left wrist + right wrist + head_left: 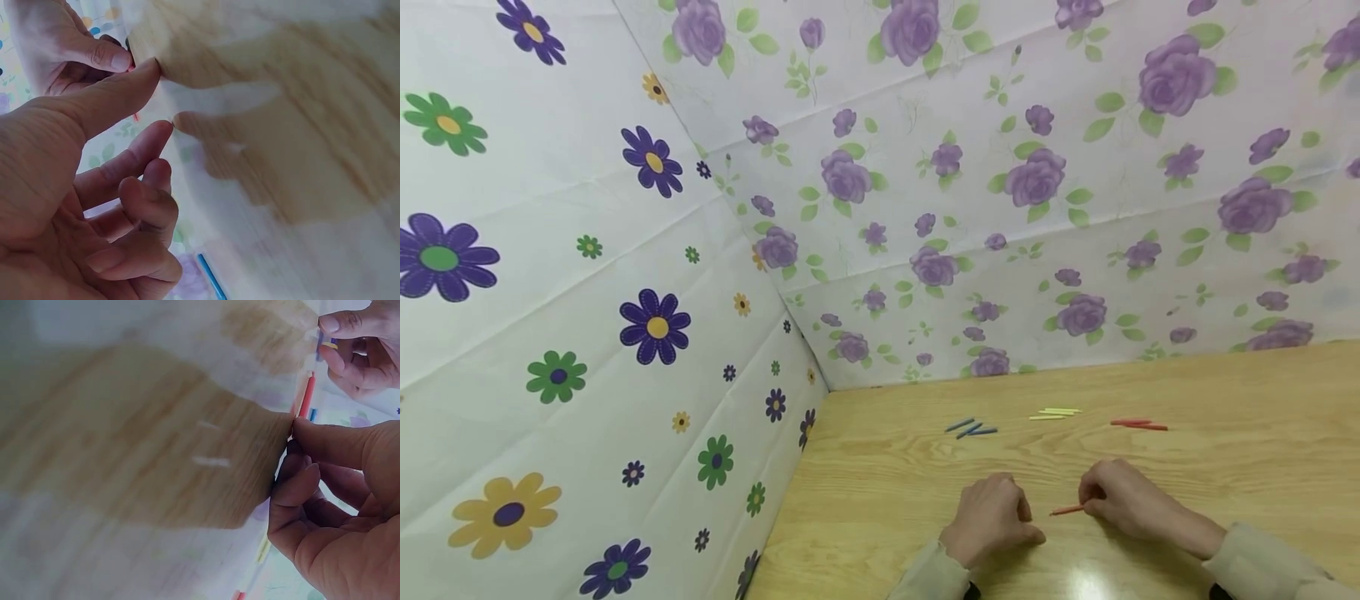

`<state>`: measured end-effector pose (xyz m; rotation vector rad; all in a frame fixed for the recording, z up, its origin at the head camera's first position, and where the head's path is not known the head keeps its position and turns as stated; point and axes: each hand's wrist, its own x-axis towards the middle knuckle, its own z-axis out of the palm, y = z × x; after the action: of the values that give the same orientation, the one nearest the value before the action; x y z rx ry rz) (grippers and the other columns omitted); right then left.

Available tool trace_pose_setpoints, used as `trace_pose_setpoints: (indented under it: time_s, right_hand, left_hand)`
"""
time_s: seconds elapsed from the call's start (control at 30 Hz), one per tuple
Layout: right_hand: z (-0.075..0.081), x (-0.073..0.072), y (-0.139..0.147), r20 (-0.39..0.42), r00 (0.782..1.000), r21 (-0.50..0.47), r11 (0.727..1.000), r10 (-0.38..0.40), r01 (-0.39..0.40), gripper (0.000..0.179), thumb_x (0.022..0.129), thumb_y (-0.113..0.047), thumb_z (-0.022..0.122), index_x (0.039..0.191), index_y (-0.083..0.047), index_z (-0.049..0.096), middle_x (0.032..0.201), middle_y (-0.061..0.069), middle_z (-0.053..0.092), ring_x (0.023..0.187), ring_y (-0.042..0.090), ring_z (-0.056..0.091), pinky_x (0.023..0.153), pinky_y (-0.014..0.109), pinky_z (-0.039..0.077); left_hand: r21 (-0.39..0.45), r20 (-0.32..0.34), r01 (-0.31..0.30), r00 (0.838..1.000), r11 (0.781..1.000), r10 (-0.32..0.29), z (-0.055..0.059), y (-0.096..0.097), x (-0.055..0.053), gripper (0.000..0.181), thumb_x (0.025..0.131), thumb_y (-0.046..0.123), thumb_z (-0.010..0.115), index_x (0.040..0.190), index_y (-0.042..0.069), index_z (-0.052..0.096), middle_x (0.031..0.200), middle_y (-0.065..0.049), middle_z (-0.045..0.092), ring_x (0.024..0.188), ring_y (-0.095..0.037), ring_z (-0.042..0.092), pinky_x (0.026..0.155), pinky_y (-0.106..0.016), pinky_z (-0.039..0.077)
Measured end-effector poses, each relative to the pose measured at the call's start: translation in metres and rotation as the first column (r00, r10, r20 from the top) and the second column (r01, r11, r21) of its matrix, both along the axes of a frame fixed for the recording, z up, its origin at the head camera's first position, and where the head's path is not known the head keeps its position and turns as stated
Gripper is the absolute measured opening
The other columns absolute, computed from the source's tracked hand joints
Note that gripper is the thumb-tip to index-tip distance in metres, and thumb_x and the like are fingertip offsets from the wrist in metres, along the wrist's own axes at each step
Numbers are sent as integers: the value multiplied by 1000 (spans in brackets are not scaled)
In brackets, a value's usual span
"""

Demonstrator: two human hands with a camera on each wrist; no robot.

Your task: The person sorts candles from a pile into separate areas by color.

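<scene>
My right hand (1123,502) pinches one end of a thin red stick (1066,510) low over the wooden table, its other end pointing left. In the right wrist view, that red stick (306,397) juts out past the thumb of the right hand (350,481). Just left of it, my left hand (994,517) rests at the table with nothing in it. The left wrist view shows the left hand (94,169) with thumb and forefinger tips apart and the other fingers loosely bent. Whether the stick's tip touches the tabletop I cannot tell.
Farther back on the table (865,483) lie a few blue sticks (972,429), yellow sticks (1055,413) and red sticks (1138,424) in separate groups. Flower-printed sheets hang as a back wall (955,317) and a left wall (587,333) along the table's edges.
</scene>
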<state>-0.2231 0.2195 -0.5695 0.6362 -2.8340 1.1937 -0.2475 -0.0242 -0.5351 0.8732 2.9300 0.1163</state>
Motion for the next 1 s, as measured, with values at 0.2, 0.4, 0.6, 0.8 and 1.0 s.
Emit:
trace_pose_setpoints:
  time_s: [0.2, 0.4, 0.6, 0.8, 1.0]
  right_hand:
    - [0, 1, -2, -9, 1000, 19, 1000, -11, 11, 21, 93, -2, 80, 78, -14, 72, 76, -10, 65, 69, -4, 45, 61, 20, 40]
    - [2, 2, 0, 7, 1000, 0, 1000, -2, 2, 20, 95, -2, 78, 80, -14, 71, 77, -9, 65, 70, -4, 46, 62, 20, 40]
    - [1, 6, 5, 27, 1000, -16, 1000, -13, 14, 18, 96, -5, 77, 82, -15, 71, 78, -9, 65, 70, -3, 47, 62, 20, 41]
    - [1, 9, 13, 21, 998, -6, 999, -52, 52, 17, 95, -5, 77, 83, -15, 71, 79, -8, 63, 71, -2, 45, 63, 21, 38]
    - [2, 9, 25, 13, 994, 19, 994, -108, 108, 18, 97, -5, 75, 83, -15, 70, 79, -8, 61, 71, -1, 44, 63, 22, 38]
  left_hand:
    - [22, 40, -5, 999, 1000, 4, -2, -2, -4, 33, 81, 51, 96, 66, 31, 75, 74, 23, 65, 63, 6, 50, 56, -17, 42]
    - [27, 69, -9, 998, 1000, 7, -3, -2, -5, 33, 83, 49, 95, 64, 31, 75, 67, 24, 63, 60, 6, 49, 55, -17, 41]
    - [47, 76, -9, 997, 999, 6, -1, -3, -3, 31, 83, 47, 96, 66, 30, 78, 68, 24, 65, 60, 6, 50, 56, -16, 41]
    - [38, 70, 9, 997, 999, -11, -1, -2, -3, 28, 83, 44, 96, 66, 31, 79, 68, 24, 66, 60, 6, 49, 56, -17, 40]
    - [20, 73, 20, 997, 1000, -22, 1, 0, -4, 26, 83, 44, 96, 67, 31, 79, 70, 24, 66, 62, 6, 49, 58, -18, 40]
